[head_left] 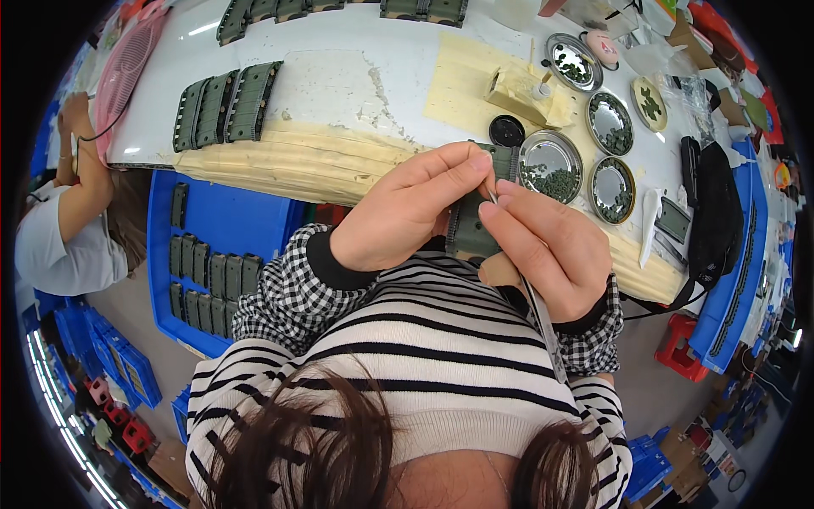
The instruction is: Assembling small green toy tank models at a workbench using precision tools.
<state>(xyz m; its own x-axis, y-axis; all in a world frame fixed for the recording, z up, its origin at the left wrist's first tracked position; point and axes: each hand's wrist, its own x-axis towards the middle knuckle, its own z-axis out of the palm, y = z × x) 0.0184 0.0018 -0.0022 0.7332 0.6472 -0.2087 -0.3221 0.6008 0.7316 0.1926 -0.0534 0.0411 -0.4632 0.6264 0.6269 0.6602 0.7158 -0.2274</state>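
I see my left hand [407, 212] clamped on a green ridged plastic part [471, 227] above the bench edge, my right hand [551, 254] pinching tweezers [543, 327] against it. Beside them, round metal dishes [551, 165] hold small dark-green pieces [555, 181]; the blue tray [237, 212] below holds matching parts.

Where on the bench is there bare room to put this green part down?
Bare white table lies between the green parts and the black lid. Right of the lid it is crowded with metal dishes.
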